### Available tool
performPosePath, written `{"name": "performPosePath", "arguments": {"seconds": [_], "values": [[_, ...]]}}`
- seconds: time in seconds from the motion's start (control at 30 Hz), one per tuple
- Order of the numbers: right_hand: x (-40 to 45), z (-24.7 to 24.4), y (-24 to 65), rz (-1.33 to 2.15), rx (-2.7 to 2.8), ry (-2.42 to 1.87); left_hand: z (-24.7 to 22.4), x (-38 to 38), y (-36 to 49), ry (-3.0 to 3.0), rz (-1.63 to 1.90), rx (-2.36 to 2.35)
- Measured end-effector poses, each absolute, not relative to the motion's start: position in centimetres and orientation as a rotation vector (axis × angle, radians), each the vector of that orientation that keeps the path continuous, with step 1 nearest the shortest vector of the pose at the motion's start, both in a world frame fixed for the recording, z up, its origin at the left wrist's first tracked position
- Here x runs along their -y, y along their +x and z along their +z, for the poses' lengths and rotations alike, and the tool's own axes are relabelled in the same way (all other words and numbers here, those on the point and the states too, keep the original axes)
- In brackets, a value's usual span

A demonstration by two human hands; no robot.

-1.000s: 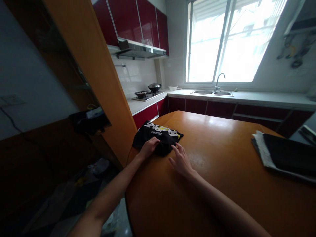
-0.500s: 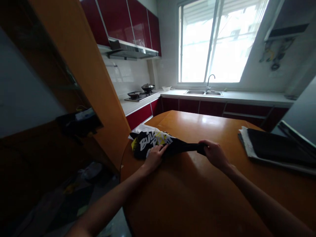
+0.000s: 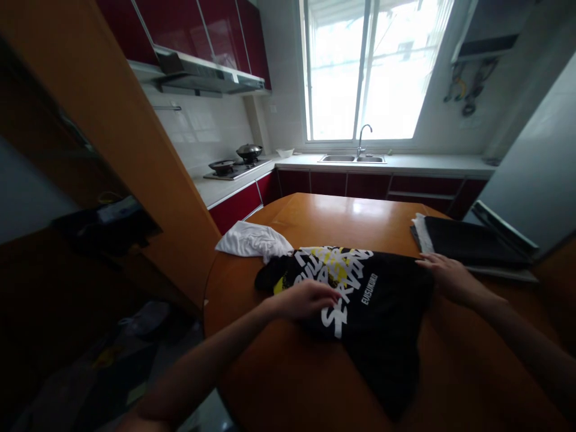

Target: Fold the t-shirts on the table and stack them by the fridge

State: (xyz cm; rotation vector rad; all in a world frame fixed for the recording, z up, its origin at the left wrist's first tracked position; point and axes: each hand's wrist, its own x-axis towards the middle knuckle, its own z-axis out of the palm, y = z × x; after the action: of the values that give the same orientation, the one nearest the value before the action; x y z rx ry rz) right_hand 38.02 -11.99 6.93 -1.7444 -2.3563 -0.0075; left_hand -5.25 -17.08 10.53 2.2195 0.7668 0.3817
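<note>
A black T-shirt (image 3: 382,300) with white and yellow lettering lies partly unfolded across the wooden table, its lower corner blurred near the front. My left hand (image 3: 306,299) is over the printed part, fingers loosely bent and apart from any clear grip; whether it touches the cloth is hard to see. At the shirt's right edge, my right hand (image 3: 447,279) holds the black fabric, with its fingertips on top and the thumb hidden. A crumpled white cloth (image 3: 252,239) lies beyond the shirt's left end, touching it.
Folded dark and white cloths (image 3: 472,240) are stacked on the table's right side. The wooden table (image 3: 360,216) has a rounded left edge beside an orange-brown wooden panel (image 3: 180,210). Behind stand a counter with a sink (image 3: 339,158) and a stove with pans (image 3: 249,152).
The T-shirt has gone from a bunched, stretched strip to a wider spread. My right hand has moved right with its edge, and my left hand has shifted right. The view has turned slightly rightward.
</note>
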Motion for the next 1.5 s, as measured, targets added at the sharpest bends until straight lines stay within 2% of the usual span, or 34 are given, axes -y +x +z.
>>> {"name": "performPosePath", "arguments": {"seconds": [0.07, 0.17, 0.27, 0.37, 0.47, 0.57, 0.63, 0.77, 0.87, 1.0, 1.1, 1.23, 1.37, 1.5], "values": [[14.8, 6.3, 34.5, -0.068, 2.318, -1.782, 9.6, 12.8, -6.6, 2.414, 0.601, -1.045], [19.3, 3.7, 28.5, 0.075, 2.341, -1.793, 6.9, 8.6, -8.2, 2.633, 0.506, -1.139], [21.1, 0.7, 25.8, 0.131, 2.367, -1.786, 4.8, 9.3, -8.5, 2.741, 0.393, -1.243], [18.8, 0.1, 27.4, 0.249, 2.478, -1.619, 5.3, 13.5, -8.4, 2.729, 0.236, -1.326], [14.7, 1.7, 30.2, 0.409, 2.584, -1.462, 8.1, 17.1, -8.7, 2.58, 0.01, -1.05], [12.2, 3.3, 31.4, 0.32, 2.452, -1.51, 10.8, 16.2, -9.0, 2.238, -0.195, -0.664], [12.0, 3.5, 31.7, 0.193, 2.268, -1.702, 11.2, 12.7, -8.5, 2.11, -0.089, -0.725], [13.4, 2.4, 33.7, 0.107, 1.994, -2.218, 9.7, 2.4, -5.2, 2.044, 0.603, -1.429], [14.0, 1.7, 35.6, 0.196, 1.883, -2.357, 8.4, -3.9, -1.4, 1.958, 0.668, -1.551], [13.3, 2.0, 36.3, 0.532, 1.611, -2.25, 7.0, -7.8, 3.7, 1.889, 0.643, -1.52], [12.9, 2.7, 36.5, 0.703, 1.503, -2.134, 6.3, -8.6, 6.4, 1.841, 0.603, -1.443], [13.1, 4.6, 38.4, 0.739, 1.429, -2.007, 6.9, -8.8, 6.9, 1.758, 0.519, -1.289], [12.3, 8.9, 41.1, 0.729, 1.292, -1.828, 10.6, -8.7, 3.8, 1.656, 0.486, -1.101], [10.3, 14.6, 42.8, 0.694, 1.191, -1.632, 16.1, -7.1, -0.2, 1.525, 0.601, -0.809]]}}
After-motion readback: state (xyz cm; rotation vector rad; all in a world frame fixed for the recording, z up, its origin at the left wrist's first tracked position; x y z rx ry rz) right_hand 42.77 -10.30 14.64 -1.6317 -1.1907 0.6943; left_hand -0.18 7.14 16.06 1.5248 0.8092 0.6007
